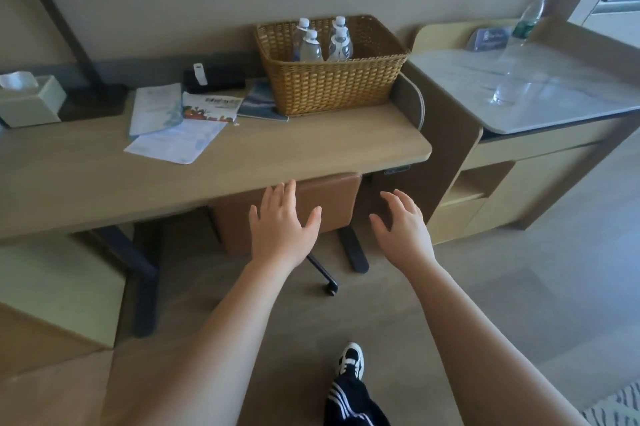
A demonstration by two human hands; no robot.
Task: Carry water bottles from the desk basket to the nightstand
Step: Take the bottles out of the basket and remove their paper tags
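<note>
While both arms reach forward, left hand (282, 223) fingers spread straight, palm down, holding nothing, touching nothing. Right hand (403, 224) fingers loosely curved, apart, empty. Both hands hover below front edge of desk (242, 162), above brown chair seat (311, 203). Four water bottles (323, 41) upright, clustered inside wicker basket (332, 82) at back right corner of desk. One more bottle (519, 51) stands on nightstand (540, 113) surface, right of desk. Papers (173, 124) mid-desk, tissue box (29, 101) at left edge.
</note>
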